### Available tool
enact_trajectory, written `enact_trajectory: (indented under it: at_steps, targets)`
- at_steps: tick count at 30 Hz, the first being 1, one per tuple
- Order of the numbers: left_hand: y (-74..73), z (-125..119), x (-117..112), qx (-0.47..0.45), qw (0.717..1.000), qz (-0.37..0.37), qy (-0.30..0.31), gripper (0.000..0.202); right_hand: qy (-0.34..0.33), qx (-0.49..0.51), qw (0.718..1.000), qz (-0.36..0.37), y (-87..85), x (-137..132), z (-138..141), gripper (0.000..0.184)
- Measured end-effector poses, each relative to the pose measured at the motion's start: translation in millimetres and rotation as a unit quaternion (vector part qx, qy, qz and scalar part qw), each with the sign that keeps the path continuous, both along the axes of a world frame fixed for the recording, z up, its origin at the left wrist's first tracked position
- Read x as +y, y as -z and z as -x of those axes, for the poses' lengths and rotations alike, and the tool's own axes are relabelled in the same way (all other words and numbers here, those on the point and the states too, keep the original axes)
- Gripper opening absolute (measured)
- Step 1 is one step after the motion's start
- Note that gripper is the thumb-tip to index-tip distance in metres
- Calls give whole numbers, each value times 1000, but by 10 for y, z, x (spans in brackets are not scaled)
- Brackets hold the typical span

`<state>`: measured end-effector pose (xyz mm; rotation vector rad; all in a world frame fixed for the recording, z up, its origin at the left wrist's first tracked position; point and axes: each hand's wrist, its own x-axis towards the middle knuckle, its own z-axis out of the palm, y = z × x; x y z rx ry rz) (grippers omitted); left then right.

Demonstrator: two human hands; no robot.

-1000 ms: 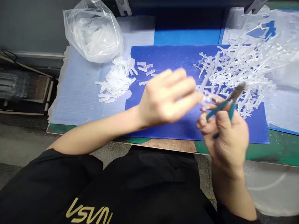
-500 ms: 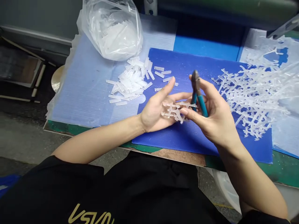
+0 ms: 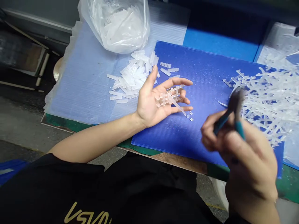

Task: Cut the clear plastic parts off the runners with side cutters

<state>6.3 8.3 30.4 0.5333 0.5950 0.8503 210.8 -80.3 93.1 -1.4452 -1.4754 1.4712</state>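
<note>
My left hand (image 3: 151,101) lies palm up and spread above the blue corrugated board (image 3: 201,137), with a clear plastic runner piece (image 3: 169,98) resting across its fingers. A thin stem of that piece slants past my fingertips. My right hand (image 3: 240,149) is blurred by motion to the right, gripping teal-handled side cutters (image 3: 230,113) with their dark jaws up. Those jaws are close to a heap of clear plastic runners (image 3: 263,99). Several tiny cut bits (image 3: 189,115) lie on the board just beyond my left fingertips.
A pile of cut comb-like clear parts (image 3: 133,76) lies left of the blue board on a pale corrugated sheet (image 3: 79,87). Behind it sits a clear plastic bag of parts (image 3: 116,26). The green bench edge (image 3: 67,123) runs in front.
My right hand has swung right and away from the left, taking the cutters toward the runner heap. The plastic piece now rests on my left palm alone, and my left fingers have spread.
</note>
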Motion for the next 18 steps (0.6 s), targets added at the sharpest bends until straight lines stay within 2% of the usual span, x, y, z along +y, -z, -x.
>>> enact_trajectory:
  at_steps: [3,4,5,11,16,18]
  targets:
    - [-50,49,37,12,997,-72,0,80,-167,39,979,111,-17,-39,62,29]
    - [-56,53,33,26,995,-97,0,77,-209,35,967,142,10,-34,91,27]
    - [-58,51,21,40,992,-119,1,75,-222,31,961,161,48,-26,120,26]
    - [-12,-16,-100,62,979,-187,47,71,-187,63,954,228,271,-20,207,32]
    - [14,-24,-117,178,959,-202,84,85,-183,64,950,243,285,-35,215,30]
    - [4,-25,-126,189,958,-202,81,90,-183,70,951,239,275,-34,221,28]
